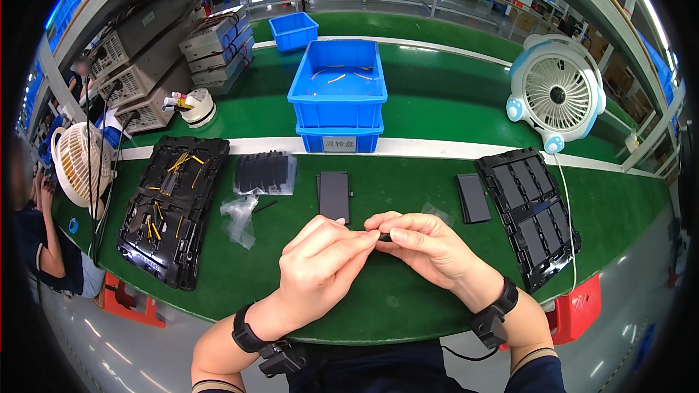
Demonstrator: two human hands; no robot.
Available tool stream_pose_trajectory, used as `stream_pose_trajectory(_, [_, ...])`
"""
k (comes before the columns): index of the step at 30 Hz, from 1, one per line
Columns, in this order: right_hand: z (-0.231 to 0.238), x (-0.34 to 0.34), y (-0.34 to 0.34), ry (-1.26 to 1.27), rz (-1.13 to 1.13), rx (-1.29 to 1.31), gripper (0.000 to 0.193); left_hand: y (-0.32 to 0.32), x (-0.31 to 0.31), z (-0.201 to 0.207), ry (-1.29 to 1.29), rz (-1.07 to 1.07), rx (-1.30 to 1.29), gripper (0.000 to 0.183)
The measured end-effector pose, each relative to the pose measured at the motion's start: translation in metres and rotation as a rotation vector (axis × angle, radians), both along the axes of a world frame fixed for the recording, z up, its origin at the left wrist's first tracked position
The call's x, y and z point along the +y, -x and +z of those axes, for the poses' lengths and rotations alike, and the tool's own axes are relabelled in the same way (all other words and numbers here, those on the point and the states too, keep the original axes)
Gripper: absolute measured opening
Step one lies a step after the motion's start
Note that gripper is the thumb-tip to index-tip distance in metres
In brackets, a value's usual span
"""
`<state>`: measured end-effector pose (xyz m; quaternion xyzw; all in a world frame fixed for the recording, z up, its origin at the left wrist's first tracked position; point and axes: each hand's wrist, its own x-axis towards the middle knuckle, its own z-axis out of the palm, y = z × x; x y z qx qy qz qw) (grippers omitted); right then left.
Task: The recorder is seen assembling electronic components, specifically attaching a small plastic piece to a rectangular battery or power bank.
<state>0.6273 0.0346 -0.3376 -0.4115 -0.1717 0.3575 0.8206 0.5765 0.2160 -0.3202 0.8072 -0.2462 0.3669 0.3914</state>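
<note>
My left hand (320, 262) and my right hand (429, 247) meet above the near middle of the green table. A small black piece (384, 236) sits between their fingertips; its exact kind is too small to tell. The right thumb and fingers pinch it, and the left thumb and forefinger close on its left end. Just beyond the left hand lies a flat dark grey rectangular block (334, 195). Similar dark blocks (475, 199) are stacked beyond the right hand.
A black tray (175, 200) with yellow strips lies left; another black tray (528, 211) holds dark blocks at right. Bagged black strips (263, 173) and a crumpled clear bag (239, 220) lie left of centre. Stacked blue bins (337, 113) stand behind, a white-blue fan (557, 91) back right.
</note>
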Motion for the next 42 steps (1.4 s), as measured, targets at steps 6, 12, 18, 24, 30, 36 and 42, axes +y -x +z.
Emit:
stream_pose_trajectory(6, [-0.007,0.003,-0.001,-0.081,0.047,0.061,0.017,0.000,0.001,0.000,0.018,-0.036,0.002,0.022])
stream_pose_trajectory(12, [-0.007,0.005,0.000,-0.107,0.064,0.075,0.013,0.002,0.000,0.002,0.022,-0.028,0.031,0.020])
stream_pose_trajectory(18, [-0.010,0.005,0.000,-0.140,0.093,0.099,0.012,0.003,-0.001,-0.001,0.030,-0.037,0.038,0.019])
stream_pose_trajectory(24, [-0.012,0.006,0.000,-0.199,0.114,0.116,0.014,0.004,-0.002,0.000,0.037,-0.042,0.037,0.020])
stream_pose_trajectory(30, [-0.009,0.006,0.000,-0.189,0.106,0.107,0.015,0.004,-0.002,0.000,0.055,-0.053,0.038,0.019])
stream_pose_trajectory(36, [-0.008,0.005,0.001,-0.161,0.086,0.068,0.019,0.004,-0.002,0.000,0.049,-0.057,0.050,0.019])
stream_pose_trajectory(42, [0.009,0.003,0.003,0.169,-0.302,-0.321,0.023,0.003,0.004,0.002,0.345,-0.079,0.338,0.019])
